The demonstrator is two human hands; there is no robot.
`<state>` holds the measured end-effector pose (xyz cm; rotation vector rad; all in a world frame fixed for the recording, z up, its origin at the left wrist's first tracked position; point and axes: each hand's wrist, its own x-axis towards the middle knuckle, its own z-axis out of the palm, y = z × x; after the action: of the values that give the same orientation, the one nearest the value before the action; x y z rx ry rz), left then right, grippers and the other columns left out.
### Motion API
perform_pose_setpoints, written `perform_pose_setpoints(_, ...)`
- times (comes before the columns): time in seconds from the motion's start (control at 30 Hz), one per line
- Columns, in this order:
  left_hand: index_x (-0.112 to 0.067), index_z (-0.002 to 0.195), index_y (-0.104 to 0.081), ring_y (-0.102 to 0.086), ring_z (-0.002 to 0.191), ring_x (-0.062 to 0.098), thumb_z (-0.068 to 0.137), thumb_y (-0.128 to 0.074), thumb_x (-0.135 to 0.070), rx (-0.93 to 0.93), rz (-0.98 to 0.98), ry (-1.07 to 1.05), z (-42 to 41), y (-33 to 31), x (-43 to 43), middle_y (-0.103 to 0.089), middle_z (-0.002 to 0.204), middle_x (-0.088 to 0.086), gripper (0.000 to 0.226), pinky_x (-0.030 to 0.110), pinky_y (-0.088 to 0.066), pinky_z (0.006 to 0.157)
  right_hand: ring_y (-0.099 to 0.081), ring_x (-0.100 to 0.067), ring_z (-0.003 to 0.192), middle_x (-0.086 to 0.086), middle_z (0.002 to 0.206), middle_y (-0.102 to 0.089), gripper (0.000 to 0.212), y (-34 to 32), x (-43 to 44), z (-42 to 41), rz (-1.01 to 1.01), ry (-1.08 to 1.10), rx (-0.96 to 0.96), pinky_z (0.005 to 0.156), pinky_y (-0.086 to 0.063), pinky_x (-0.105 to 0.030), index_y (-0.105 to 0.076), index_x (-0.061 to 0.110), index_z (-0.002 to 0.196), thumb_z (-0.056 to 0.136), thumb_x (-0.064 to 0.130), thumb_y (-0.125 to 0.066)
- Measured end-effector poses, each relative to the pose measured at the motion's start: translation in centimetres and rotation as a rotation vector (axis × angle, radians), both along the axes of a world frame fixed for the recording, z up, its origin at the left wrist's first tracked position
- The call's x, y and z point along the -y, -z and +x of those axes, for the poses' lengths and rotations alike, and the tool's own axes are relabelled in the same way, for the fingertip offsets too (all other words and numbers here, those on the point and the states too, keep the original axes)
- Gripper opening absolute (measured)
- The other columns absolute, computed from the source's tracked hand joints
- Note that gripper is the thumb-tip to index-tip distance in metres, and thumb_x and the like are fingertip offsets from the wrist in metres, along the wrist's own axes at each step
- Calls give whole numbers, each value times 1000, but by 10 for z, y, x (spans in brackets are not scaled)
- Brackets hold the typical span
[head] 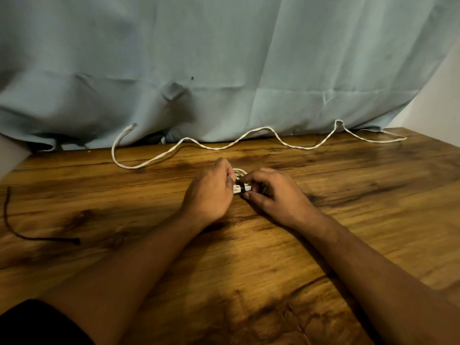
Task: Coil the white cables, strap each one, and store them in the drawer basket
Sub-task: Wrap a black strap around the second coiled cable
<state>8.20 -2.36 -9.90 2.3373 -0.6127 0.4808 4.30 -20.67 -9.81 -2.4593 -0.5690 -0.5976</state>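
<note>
A small coiled white cable (pixel 238 173) sits between both hands at the middle of the wooden table (pixel 348 195). A black strap (pixel 243 188) is wrapped round the coil. My left hand (pixel 211 192) grips the coil's left side. My right hand (pixel 271 192) pinches the coil at the strap with thumb and fingers. Most of the coil is hidden by the hands. A second white cable (pixel 211 147) lies loose and wavy along the table's far edge, from the left to the far right.
A pale blue curtain (pixel 224 58) hangs behind the table's far edge. A thin black cord (pixel 37 238) lies on the table at the left. A white wall (pixel 438 100) shows at the right.
</note>
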Motion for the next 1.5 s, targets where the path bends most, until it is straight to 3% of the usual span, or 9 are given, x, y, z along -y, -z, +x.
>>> perform_pose_setpoints(0.1, -28, 96, -51, -62, 83, 23, 100, -52, -24, -16, 2, 4, 1, 3, 0, -65, 87, -3, 6, 43, -51, 74, -60, -10, 81, 8, 86, -63, 26, 1, 1, 0, -13, 4, 2, 74, -52, -39, -74, 21, 113, 87, 22, -79)
perform_pose_setpoints(0.2, -25, 96, -61, -59, 75, 8, 99, -60, -21, -123, -147, 205, 5, 3, -12, -66, 84, -9, 4, 33, -45, 69, -60, -8, 81, 10, 89, -62, 27, 2, 2, -3, -23, 13, -6, 73, -53, -39, -73, 23, 114, 88, 26, -80)
perform_pose_setpoints(0.3, -22, 96, -70, -60, 78, -2, 94, -70, -17, -140, -179, 281, 5, 2, -17, -68, 85, -12, 5, 24, -45, 74, -60, -8, 84, 10, 93, -60, 28, 3, 2, -3, -32, 19, -9, 73, -54, -41, -72, 27, 115, 88, 31, -79)
perform_pose_setpoints(0.4, -22, 93, -77, -67, 85, 3, 88, -77, -19, -156, -241, 252, 8, -1, -18, -74, 88, -12, 6, 28, -50, 81, -60, -9, 84, 10, 92, -60, 28, 1, 1, -2, -25, 24, -9, 73, -53, -43, -72, 29, 113, 87, 33, -80)
perform_pose_setpoints(0.53, -19, 89, -79, -66, 79, 4, 86, -79, -20, -94, -219, 206, 9, -2, -21, -75, 84, -11, 3, 26, -48, 73, -58, -10, 82, 11, 89, -56, 26, 1, 0, -3, -28, 38, -4, 72, -53, -43, -71, 30, 111, 87, 36, -80)
perform_pose_setpoints(0.63, -21, 89, -71, -62, 75, 4, 90, -73, -20, 49, -103, 238, 5, -2, -20, -71, 83, -10, 3, 27, -45, 68, -57, -8, 80, 12, 88, -54, 26, 0, -1, -4, -37, 49, -3, 71, -53, -43, -71, 29, 110, 87, 35, -80)
perform_pose_setpoints(0.8, -22, 95, -58, -63, 81, 22, 96, -62, -25, 210, 88, 183, 2, -4, -15, -69, 88, -2, 6, 38, -47, 68, -55, -8, 79, 13, 90, -52, 28, 0, -3, -5, -39, 52, -9, 71, -52, -41, -65, 30, 108, 85, 40, -76)
perform_pose_setpoints(1.3, -29, 76, -47, -61, 82, 27, 91, -59, -22, -35, -86, -37, 11, 0, 6, -66, 84, -2, 21, 45, -52, 73, -61, -24, 94, 0, 103, -61, 23, 0, -15, -6, -131, 140, 17, 77, -48, -39, -63, 17, 109, 90, 26, -72)
perform_pose_setpoints(1.5, -23, 85, -64, -60, 76, 5, 95, -68, -19, -86, -212, 262, 15, 0, -17, -66, 78, -14, 11, 32, -47, 71, -57, -14, 88, 11, 97, -51, 24, -1, -11, -10, -101, 161, 8, 72, -47, -35, -64, 30, 108, 90, 41, -75)
